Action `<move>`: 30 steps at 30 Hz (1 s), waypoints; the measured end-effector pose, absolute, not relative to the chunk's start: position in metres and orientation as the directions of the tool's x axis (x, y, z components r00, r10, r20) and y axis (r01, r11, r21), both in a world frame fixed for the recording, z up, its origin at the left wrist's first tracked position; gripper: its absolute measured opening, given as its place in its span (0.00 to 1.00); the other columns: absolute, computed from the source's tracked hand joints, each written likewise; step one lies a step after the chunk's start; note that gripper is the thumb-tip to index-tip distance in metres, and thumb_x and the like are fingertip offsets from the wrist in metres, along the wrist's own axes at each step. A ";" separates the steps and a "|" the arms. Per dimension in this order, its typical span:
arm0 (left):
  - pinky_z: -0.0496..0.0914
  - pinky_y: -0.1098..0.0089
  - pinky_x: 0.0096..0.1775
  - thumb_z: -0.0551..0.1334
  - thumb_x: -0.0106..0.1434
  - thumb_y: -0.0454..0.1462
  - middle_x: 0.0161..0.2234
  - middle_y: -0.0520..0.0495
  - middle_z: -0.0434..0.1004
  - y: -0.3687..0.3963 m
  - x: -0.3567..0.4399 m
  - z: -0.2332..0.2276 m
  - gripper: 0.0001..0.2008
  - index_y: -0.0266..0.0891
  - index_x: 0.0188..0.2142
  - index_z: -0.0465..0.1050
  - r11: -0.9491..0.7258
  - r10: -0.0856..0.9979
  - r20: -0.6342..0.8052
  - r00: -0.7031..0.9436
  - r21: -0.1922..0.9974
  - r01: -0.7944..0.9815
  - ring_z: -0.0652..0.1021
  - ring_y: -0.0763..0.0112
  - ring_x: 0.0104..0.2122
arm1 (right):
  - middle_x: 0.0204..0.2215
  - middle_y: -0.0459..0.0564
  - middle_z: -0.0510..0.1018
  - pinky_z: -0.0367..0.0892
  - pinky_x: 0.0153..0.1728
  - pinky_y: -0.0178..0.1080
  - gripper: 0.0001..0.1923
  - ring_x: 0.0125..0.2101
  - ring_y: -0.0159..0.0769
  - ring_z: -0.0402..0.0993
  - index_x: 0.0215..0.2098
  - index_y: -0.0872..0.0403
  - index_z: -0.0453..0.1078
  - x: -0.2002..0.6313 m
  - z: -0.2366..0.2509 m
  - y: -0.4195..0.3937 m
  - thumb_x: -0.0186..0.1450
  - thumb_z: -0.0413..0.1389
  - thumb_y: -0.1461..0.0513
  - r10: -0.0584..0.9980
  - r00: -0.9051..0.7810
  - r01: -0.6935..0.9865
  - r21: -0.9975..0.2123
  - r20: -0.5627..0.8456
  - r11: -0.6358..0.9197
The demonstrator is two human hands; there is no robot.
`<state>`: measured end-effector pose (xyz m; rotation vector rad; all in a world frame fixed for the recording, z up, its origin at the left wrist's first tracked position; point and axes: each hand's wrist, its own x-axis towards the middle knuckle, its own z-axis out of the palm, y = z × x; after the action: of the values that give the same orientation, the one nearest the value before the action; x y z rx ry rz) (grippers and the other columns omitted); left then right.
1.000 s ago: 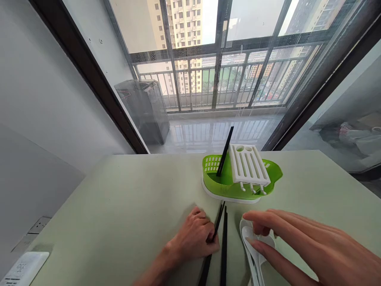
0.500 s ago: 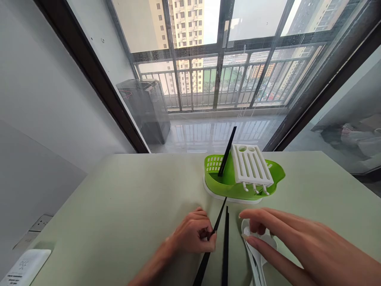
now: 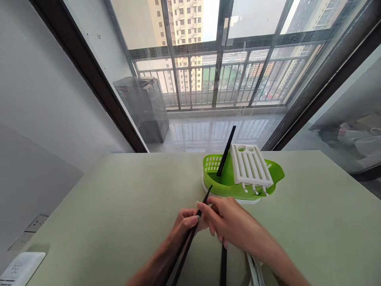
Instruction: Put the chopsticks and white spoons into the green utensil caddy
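Two black chopsticks [image 3: 186, 250] run up from the bottom edge, slanting right, with my left hand [image 3: 185, 223] closed around them near their upper ends. My right hand [image 3: 233, 220] meets them there, its fingers bent and closed on the chopsticks just above my left thumb. Part of my left hand's fingers is hidden behind the right. Another black chopstick or pair [image 3: 223, 264] lies on the table below my right hand, its far end covered. White spoons [image 3: 255, 270] lie beside it, mostly hidden under my right forearm.
Beyond my hands stands a green basket [image 3: 220, 191] on a white base, with black chopsticks [image 3: 226, 151] leaning in it and a white slotted rack with hooks [image 3: 251, 165] across it. A white object [image 3: 22, 267] sits at the table's left edge. A window lies behind the table.
My right hand has moved left from above the spoons to the chopsticks in my left hand. My left hand has shifted slightly left, and two chopsticks now show spread in it.
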<state>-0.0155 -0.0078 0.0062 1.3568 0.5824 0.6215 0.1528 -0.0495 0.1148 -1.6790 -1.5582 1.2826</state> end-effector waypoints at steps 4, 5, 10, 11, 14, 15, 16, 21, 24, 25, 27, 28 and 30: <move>0.64 0.66 0.30 0.63 0.58 0.56 0.20 0.50 0.66 -0.005 -0.015 0.009 0.23 0.39 0.23 0.69 0.342 0.722 -0.118 0.682 0.917 -0.204 0.68 0.68 0.24 | 0.16 0.40 0.73 0.58 0.16 0.32 0.21 0.13 0.30 0.67 0.28 0.49 0.60 0.138 0.098 -0.036 0.74 0.49 0.47 0.970 -0.052 0.361 -0.911 -0.236 -0.202; 0.64 0.67 0.30 0.65 0.57 0.55 0.19 0.51 0.65 -0.005 -0.014 0.010 0.23 0.39 0.22 0.68 0.361 0.733 -0.134 0.667 0.907 -0.215 0.67 0.70 0.23 | 0.16 0.39 0.71 0.57 0.16 0.33 0.20 0.13 0.30 0.66 0.28 0.49 0.59 0.135 0.096 -0.035 0.74 0.49 0.48 0.976 -0.030 0.342 -0.920 -0.216 -0.193; 0.59 0.71 0.28 0.68 0.61 0.58 0.18 0.56 0.60 -0.007 -0.012 0.016 0.27 0.38 0.23 0.68 0.406 0.740 -0.167 0.652 0.883 -0.234 0.60 0.77 0.21 | 0.17 0.38 0.67 0.57 0.21 0.34 0.19 0.18 0.31 0.65 0.28 0.47 0.54 0.135 0.100 -0.038 0.75 0.48 0.51 0.999 0.016 0.310 -0.949 -0.051 -0.054; 0.58 0.71 0.28 0.68 0.61 0.59 0.19 0.56 0.60 -0.008 -0.012 0.016 0.28 0.37 0.25 0.68 0.411 0.729 -0.155 0.667 0.878 -0.245 0.61 0.77 0.21 | 0.18 0.38 0.66 0.57 0.22 0.34 0.19 0.19 0.31 0.66 0.28 0.47 0.54 0.137 0.104 -0.040 0.75 0.48 0.51 1.000 0.019 0.329 -0.944 -0.013 -0.018; 0.58 0.72 0.28 0.68 0.61 0.61 0.20 0.56 0.61 -0.009 -0.012 0.013 0.29 0.37 0.28 0.70 0.392 0.690 -0.081 0.719 0.877 -0.277 0.62 0.78 0.22 | 0.20 0.39 0.65 0.58 0.23 0.34 0.19 0.20 0.31 0.65 0.29 0.47 0.52 0.145 0.117 -0.047 0.76 0.48 0.52 0.993 0.046 0.413 -0.907 0.110 0.081; 0.58 0.72 0.28 0.68 0.61 0.61 0.20 0.56 0.62 -0.009 -0.012 0.012 0.29 0.36 0.29 0.71 0.374 0.676 -0.058 0.735 0.886 -0.275 0.63 0.77 0.22 | 0.20 0.39 0.66 0.58 0.24 0.34 0.19 0.20 0.31 0.65 0.29 0.47 0.52 0.148 0.121 -0.049 0.77 0.48 0.52 0.988 0.052 0.434 -0.894 0.146 0.109; 0.58 0.72 0.28 0.68 0.61 0.61 0.21 0.55 0.64 -0.008 -0.012 0.011 0.29 0.36 0.29 0.73 0.348 0.665 -0.037 0.746 0.899 -0.265 0.63 0.77 0.23 | 0.20 0.39 0.66 0.59 0.24 0.34 0.18 0.21 0.31 0.66 0.30 0.48 0.53 0.151 0.125 -0.052 0.77 0.48 0.52 0.983 0.053 0.447 -0.885 0.173 0.131; 0.63 0.71 0.31 0.73 0.59 0.53 0.27 0.49 0.72 -0.004 -0.012 0.010 0.22 0.36 0.28 0.80 0.080 0.741 0.058 0.669 0.982 -0.173 0.69 0.73 0.27 | 0.26 0.43 0.72 0.62 0.26 0.33 0.16 0.25 0.31 0.69 0.32 0.49 0.60 0.164 0.139 -0.061 0.78 0.48 0.54 0.970 0.009 0.537 -0.820 0.241 0.199; 0.67 0.69 0.33 0.74 0.61 0.48 0.29 0.48 0.74 0.001 -0.011 0.007 0.15 0.39 0.29 0.84 -0.119 0.809 0.176 0.561 0.983 -0.138 0.72 0.71 0.29 | 0.30 0.43 0.74 0.65 0.29 0.34 0.13 0.28 0.31 0.72 0.34 0.49 0.63 0.169 0.143 -0.065 0.78 0.48 0.57 0.967 -0.043 0.593 -0.772 0.252 0.228; 0.67 0.69 0.34 0.74 0.62 0.47 0.29 0.48 0.74 0.002 -0.012 0.006 0.12 0.40 0.31 0.85 -0.169 0.820 0.209 0.533 0.978 -0.123 0.72 0.71 0.29 | 0.32 0.44 0.74 0.66 0.30 0.34 0.12 0.29 0.31 0.73 0.36 0.49 0.65 0.170 0.144 -0.066 0.78 0.48 0.58 0.966 -0.057 0.603 -0.762 0.253 0.236; 0.67 0.69 0.33 0.74 0.61 0.44 0.30 0.48 0.73 0.006 -0.012 0.003 0.08 0.44 0.33 0.87 -0.258 0.831 0.264 0.489 0.963 -0.083 0.71 0.72 0.29 | 0.36 0.44 0.76 0.68 0.32 0.34 0.09 0.31 0.31 0.74 0.40 0.48 0.67 0.171 0.146 -0.069 0.78 0.48 0.58 0.962 -0.071 0.618 -0.746 0.263 0.249; 0.66 0.70 0.32 0.75 0.61 0.44 0.30 0.49 0.73 0.007 -0.013 0.001 0.06 0.45 0.34 0.87 -0.296 0.831 0.290 0.475 0.953 -0.063 0.70 0.73 0.29 | 0.37 0.44 0.76 0.69 0.33 0.34 0.09 0.32 0.31 0.75 0.41 0.48 0.68 0.172 0.147 -0.070 0.78 0.49 0.59 0.959 -0.071 0.626 -0.736 0.275 0.257; 0.66 0.70 0.30 0.75 0.60 0.43 0.31 0.49 0.73 0.008 -0.014 -0.002 0.05 0.47 0.35 0.87 -0.345 0.827 0.321 0.461 0.938 -0.034 0.70 0.73 0.28 | 0.38 0.44 0.77 0.70 0.33 0.34 0.08 0.32 0.31 0.76 0.43 0.47 0.69 0.173 0.148 -0.072 0.78 0.49 0.59 0.950 -0.067 0.648 -0.710 0.305 0.274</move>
<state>-0.0136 0.0080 -0.0021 1.6860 0.6904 1.0513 0.1727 -0.0723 0.1484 -1.4532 -1.7958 0.5094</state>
